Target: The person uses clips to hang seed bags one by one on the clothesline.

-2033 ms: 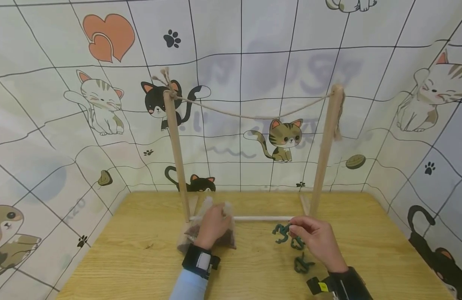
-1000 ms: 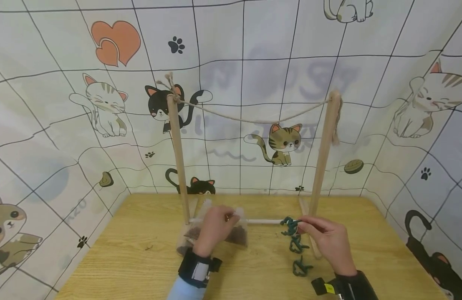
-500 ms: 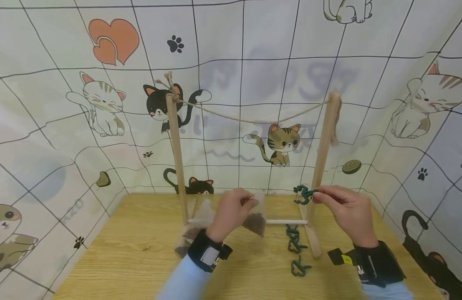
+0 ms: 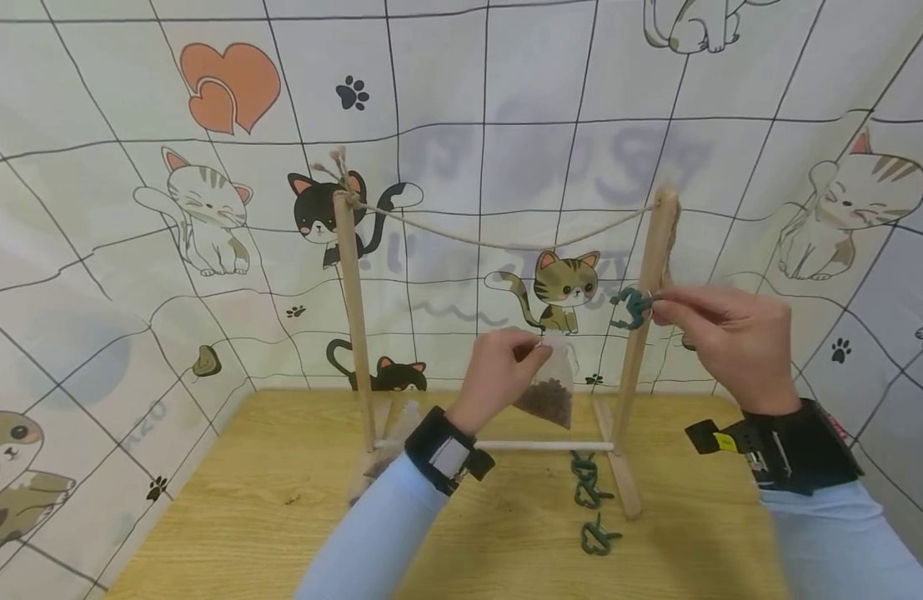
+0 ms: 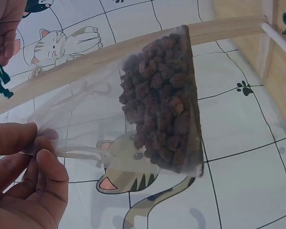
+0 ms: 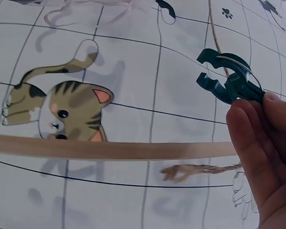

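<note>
Left hand (image 4: pixel 499 375) pinches the bag (image 4: pixel 547 396) by its top, just below frame centre. Right hand (image 4: pixel 739 337) pinches a green clip (image 4: pixel 634 308), right of centre. Both higher than moments ago; bag and clip seem nearer the string (image 4: pixel 491 245).

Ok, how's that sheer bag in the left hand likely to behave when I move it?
The sheer bag is probably floppy: its thin fabric looks see-through and creased. Pinched near the top by the left hand, with dark lumps massed at the bottom, it may swing. The lumps look separate, so they could shift.
</note>
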Motion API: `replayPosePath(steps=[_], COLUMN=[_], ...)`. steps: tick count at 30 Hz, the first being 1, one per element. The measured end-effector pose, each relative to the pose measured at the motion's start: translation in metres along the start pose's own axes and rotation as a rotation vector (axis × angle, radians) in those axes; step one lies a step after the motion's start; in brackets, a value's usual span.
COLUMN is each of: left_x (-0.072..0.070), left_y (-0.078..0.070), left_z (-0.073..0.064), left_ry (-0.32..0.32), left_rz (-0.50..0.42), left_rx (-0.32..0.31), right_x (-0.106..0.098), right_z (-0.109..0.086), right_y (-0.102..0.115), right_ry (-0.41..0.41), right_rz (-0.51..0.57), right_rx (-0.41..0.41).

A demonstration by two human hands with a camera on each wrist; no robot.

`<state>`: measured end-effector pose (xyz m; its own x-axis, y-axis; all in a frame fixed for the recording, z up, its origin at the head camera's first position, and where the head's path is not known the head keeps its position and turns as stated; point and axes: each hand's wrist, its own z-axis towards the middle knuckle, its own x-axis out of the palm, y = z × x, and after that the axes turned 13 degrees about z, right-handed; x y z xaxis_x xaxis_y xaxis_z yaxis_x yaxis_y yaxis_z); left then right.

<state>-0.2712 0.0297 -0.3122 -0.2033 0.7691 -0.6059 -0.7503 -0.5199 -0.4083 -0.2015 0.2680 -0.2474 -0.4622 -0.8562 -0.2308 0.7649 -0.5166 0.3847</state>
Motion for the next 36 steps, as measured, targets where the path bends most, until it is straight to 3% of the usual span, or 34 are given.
replayPosePath(steps=[10,16,20,26,36], left_x=[0.006,0.008,0.008,0.010,0.014], left_y=[-0.016,-0.030,-0.038,-0.045,-0.046], left_z=[0.035,0.060,0.073,0.081,0.092], left_ry=[-0.019,-0.036,-0.043,-0.017,0.002], left_rz=[-0.035,-0.074,-0.074,-0.087,-0.148], left_rx=[-0.019,-0.043,-0.051,-0.110,-0.161], right_x=[-0.008,-0.011,-0.013,-0.014,-0.011], right_z=[0.043,0.065,0.077,0.091,0.107], right_y=[0.013,0.015,0.019,0.024,0.022], right_ry=[-0.014,-0.059,-0.064,0.000,0.141], right_rz=[-0.128,-0.089,-0.124,-0.236,-0.289], right_rx=[-0.142,-0.140,-0.137,-0.115,-0.019])
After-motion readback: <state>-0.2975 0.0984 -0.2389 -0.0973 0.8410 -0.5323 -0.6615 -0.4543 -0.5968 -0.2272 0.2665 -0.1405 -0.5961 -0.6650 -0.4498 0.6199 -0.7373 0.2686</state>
